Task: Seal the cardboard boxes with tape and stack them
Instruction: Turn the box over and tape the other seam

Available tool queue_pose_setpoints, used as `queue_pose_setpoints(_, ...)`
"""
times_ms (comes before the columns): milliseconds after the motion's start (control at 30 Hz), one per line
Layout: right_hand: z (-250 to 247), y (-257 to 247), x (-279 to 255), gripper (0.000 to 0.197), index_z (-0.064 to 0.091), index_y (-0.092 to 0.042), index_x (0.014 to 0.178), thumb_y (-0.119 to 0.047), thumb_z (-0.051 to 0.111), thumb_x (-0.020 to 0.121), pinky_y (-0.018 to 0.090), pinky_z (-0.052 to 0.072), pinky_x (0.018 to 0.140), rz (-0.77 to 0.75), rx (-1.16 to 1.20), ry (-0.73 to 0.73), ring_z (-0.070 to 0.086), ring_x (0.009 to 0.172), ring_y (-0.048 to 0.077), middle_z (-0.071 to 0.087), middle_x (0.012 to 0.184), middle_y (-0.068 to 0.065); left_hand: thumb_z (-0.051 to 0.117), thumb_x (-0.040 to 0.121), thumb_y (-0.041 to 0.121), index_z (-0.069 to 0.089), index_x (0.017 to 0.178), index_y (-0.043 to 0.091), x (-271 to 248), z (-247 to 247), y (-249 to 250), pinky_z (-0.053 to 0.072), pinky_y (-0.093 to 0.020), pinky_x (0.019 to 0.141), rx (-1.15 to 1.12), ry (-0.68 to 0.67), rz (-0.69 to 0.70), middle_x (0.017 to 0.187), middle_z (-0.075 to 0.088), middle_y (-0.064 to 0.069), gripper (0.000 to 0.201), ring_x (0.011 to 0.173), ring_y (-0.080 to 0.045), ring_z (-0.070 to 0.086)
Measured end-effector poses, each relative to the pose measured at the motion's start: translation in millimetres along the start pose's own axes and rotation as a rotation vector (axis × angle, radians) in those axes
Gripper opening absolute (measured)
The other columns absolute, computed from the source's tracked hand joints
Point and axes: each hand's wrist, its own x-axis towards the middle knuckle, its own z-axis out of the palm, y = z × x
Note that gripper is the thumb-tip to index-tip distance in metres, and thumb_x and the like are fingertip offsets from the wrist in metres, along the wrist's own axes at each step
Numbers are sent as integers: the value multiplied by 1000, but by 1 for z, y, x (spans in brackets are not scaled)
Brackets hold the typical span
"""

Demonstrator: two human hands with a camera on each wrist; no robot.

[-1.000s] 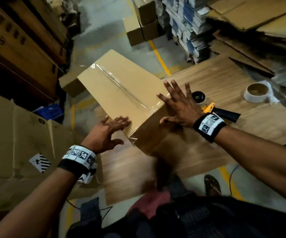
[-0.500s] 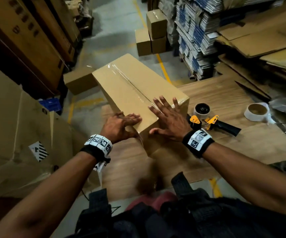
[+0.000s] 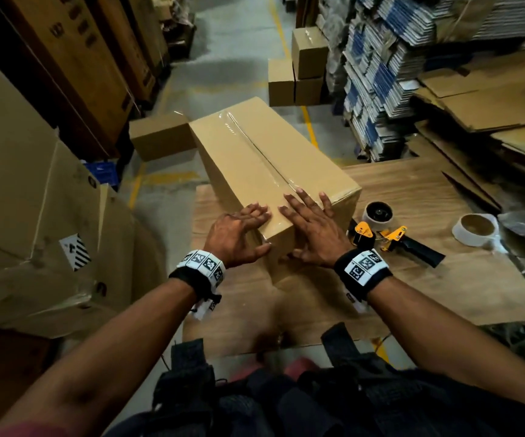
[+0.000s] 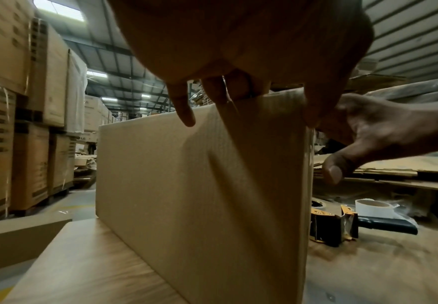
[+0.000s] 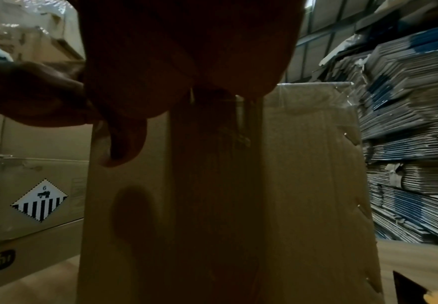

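A long cardboard box (image 3: 254,159) lies on the wooden table (image 3: 412,190), with clear tape running along its top seam. My left hand (image 3: 239,234) rests on the box's near left corner, fingers spread on top and thumb on the end face. My right hand (image 3: 311,228) lies flat on the taped seam beside it, thumb hanging over the near end. In the left wrist view my fingers (image 4: 184,111) drape over the box (image 4: 200,185). The right wrist view shows the box's (image 5: 303,185) end with tape folded down it.
A yellow and black tape dispenser (image 3: 393,238) and a white tape roll (image 3: 475,230) lie on the table right of the box. Sealed boxes (image 3: 302,67) are stacked on the floor beyond. Large cartons (image 3: 34,184) stand at the left, flat cardboard bundles (image 3: 381,74) at the right.
The box has come down from a tilt to lie flat on the table. Both hands have drawn together onto its near end.
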Motion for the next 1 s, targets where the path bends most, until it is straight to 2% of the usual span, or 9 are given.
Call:
queue_pose_setpoints(167, -6, 1, 0, 115, 23, -27, 164, -76, 71, 72, 56, -8, 126, -16, 38, -26, -5, 160, 20, 10, 173, -2, 63, 79, 69, 67, 139, 22, 1, 5, 6, 52, -47, 108, -14, 36, -84, 145, 62, 1, 76, 142, -13, 51)
queue_pose_setpoints(300, -5, -2, 2, 80, 30, -29, 162, -65, 54, 94, 55, -7, 126, 5, 55, 20, 1, 160, 21, 18, 172, -3, 60, 87, 70, 68, 137, 17, -3, 16, 14, 53, -47, 108, -25, 103, -114, 146, 62, -5, 73, 144, -19, 50)
queue_pose_setpoints(433, -1, -6, 0, 67, 38, -27, 158, -57, 35, 99, 58, -2, 125, -12, 86, 63, 9, 159, 25, 26, 169, -1, 56, 103, 50, 65, 142, 20, -17, 30, 22, 57, -50, 99, 62, 189, -57, 151, 58, -9, 50, 146, -29, 47)
queue_pose_setpoints(567, -2, -3, -2, 61, 35, -29, 160, -40, 44, 100, 56, 0, 124, -80, 106, 82, 8, 159, 26, 24, 170, 1, 49, 109, 45, 61, 146, 24, -22, 36, 22, 55, -50, 103, 84, 216, -46, 155, 54, -8, 43, 150, -30, 42)
queue_pose_setpoints(667, -18, 19, -12, 83, 33, -36, 160, -18, 60, 84, 63, 2, 123, -81, 104, -3, 0, 159, 34, 15, 172, 7, 45, 110, 48, 55, 150, 24, -30, 27, 10, 47, -52, 111, 112, 129, -20, 158, 50, -6, 47, 153, -30, 37)
queue_pose_setpoints(733, -27, 44, -22, 66, 31, -41, 159, -37, 51, 96, 72, 10, 118, 92, 50, 37, 9, 155, 47, 17, 170, 17, 40, 110, 52, 51, 152, 27, -44, 14, -3, 41, -52, 116, 153, 75, -25, 160, 47, -2, 51, 153, -27, 36)
queue_pose_setpoints(800, -31, 71, -29, 62, 17, -50, 160, -57, 43, 104, 68, 19, 118, 230, 35, -52, 22, 151, 51, 24, 167, 22, 34, 108, 57, 45, 155, 31, -60, 0, -15, 38, -50, 118, 232, 11, -32, 161, 44, 2, 55, 153, -26, 37)
queue_pose_setpoints(900, -27, 84, -35, 74, 10, -53, 158, -41, 58, 103, 42, 52, 93, 156, 312, -182, 61, 127, 27, 70, 133, -5, 23, 107, 62, 48, 154, 31, -72, -13, -19, 37, -45, 116, 357, -46, -37, 159, 48, 3, 61, 149, -26, 43)
queue_pose_setpoints(1000, -33, 69, -37, 73, 16, -48, 160, -40, 59, 102, 36, 56, 75, 35, 313, -136, 72, 103, 22, 77, 109, -17, 24, 109, 57, 54, 150, 28, -82, -21, -16, 33, -43, 117, 364, -39, -70, 155, 52, 3, 59, 147, -26, 46)
